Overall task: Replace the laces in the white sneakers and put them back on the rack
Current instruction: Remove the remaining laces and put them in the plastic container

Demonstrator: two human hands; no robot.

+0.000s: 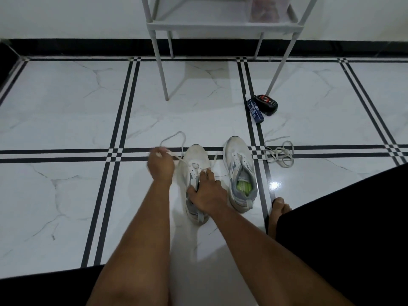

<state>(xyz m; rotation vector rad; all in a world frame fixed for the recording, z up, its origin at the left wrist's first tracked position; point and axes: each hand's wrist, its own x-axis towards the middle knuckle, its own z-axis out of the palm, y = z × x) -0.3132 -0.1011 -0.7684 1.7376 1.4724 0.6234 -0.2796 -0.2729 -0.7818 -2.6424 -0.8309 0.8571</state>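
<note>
Two white sneakers stand side by side on the tiled floor, toes pointing away from me. My right hand (206, 192) grips the left sneaker (195, 160) at its tongue and opening. My left hand (160, 165) is raised beside that shoe's toe, pinching a white lace (174, 138) that runs from the shoe's eyelets and loops out over the floor. The right sneaker (239, 160) stands untouched with no lace in its eyelets and a green insole showing. Another white lace (279, 154) lies in a loose heap to its right.
A grey metal rack (220, 24) stands against the far wall, its legs on the floor ahead. A blue spray can (255, 111) and a black shoe-polish case (267, 104) lie by its front right leg. My bare foot (278, 212) rests right of the sneakers.
</note>
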